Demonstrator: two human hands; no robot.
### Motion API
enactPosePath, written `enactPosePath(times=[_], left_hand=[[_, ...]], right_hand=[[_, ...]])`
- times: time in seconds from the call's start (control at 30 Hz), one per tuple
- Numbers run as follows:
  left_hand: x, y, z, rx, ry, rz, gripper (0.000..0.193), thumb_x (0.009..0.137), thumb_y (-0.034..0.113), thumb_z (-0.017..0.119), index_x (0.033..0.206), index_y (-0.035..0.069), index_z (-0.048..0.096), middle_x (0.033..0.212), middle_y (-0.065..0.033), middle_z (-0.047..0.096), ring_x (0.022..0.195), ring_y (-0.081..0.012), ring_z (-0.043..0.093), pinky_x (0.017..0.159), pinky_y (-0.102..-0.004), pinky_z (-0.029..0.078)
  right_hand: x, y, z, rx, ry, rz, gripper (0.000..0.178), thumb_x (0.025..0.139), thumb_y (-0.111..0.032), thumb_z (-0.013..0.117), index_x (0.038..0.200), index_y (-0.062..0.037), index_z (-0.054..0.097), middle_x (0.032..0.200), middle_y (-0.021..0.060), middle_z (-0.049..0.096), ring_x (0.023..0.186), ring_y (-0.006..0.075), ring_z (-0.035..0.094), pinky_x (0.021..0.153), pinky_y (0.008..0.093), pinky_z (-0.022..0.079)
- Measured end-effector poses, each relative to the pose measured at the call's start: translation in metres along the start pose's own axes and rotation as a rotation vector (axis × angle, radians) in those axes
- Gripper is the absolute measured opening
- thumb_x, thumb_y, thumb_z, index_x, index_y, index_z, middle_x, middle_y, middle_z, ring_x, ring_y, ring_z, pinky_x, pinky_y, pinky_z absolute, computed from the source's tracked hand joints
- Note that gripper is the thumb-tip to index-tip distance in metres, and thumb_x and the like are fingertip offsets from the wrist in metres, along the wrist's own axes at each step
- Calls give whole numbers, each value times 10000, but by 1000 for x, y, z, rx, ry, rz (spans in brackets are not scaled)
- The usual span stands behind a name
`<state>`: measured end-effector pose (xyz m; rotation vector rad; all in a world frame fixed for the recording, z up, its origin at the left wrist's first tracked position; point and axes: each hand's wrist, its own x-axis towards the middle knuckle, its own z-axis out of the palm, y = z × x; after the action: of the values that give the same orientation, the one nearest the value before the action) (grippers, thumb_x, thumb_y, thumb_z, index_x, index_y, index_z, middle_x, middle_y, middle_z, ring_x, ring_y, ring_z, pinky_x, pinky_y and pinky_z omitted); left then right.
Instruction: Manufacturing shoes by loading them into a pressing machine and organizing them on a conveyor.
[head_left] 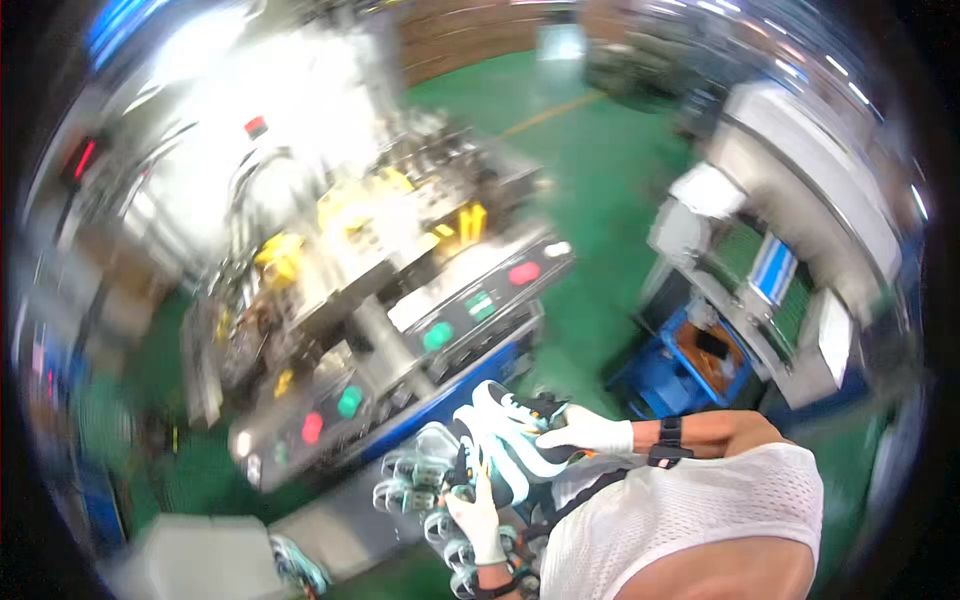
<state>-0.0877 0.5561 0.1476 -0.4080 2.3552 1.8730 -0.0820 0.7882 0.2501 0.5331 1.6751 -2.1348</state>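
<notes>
find the shoes (507, 440) up in both gloved hands, in front of the body and near the long control panel (455, 318) of the machine. count as probably two, lying close together, though too blurred to be certain. note thick white soles curving beside dark, pale-trimmed uppers.

with the right hand (592, 432), gripping from the right side, thumb laid toward a sole; with the left hand (478, 515), holding the lower left end, fingers raised against the side. in both cases, narrowed onto the shoes, not spread; exact contact too smeared to tell.

expect light weight, with most of it probably in the soles. judge the soles springy and fairly firm, the uppers softer and likely to dent under a hard squeeze. not fragile, but perhaps easily scuffed or smudged on the white; perhaps a little slippery through smooth gloves.

best take hold at the sole edge, palm under the midfoot, or around the stiffer heel. avoid pinching the collar or hanging from the laces. steer well clear of the grey looped parts (402, 490) just beside, prone to snagging.
</notes>
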Motion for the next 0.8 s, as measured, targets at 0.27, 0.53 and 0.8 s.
enactPosePath(times=[0.27,0.53,0.8], left_hand=[[-19,108,170,-174,-665,200,458,831,77,722,1168,-32,430,1017,-109,608,876,-151,612,776,-296,517],[-96,231,415,62,-906,831,540,846,113,717,1264,-86,438,1104,-140,596,1000,-202,577,917,-321,453],[-156,192,615,-45,-1082,936,548,895,200,641,1347,-43,450,1306,-236,514,1220,-337,507,1034,-386,389]], right_hand=[[-113,42,-135,157,686,-442,518,772,-161,750,1238,-16,576,1059,26,636,948,107,550,855,273,463],[-240,45,-294,2,1484,-487,700,728,-198,762,1310,42,454,1172,153,610,1050,205,576,943,325,451],[-268,73,-466,-199,1959,-211,782,842,-210,629,1407,142,218,1400,344,336,1315,464,330,1123,456,274]])
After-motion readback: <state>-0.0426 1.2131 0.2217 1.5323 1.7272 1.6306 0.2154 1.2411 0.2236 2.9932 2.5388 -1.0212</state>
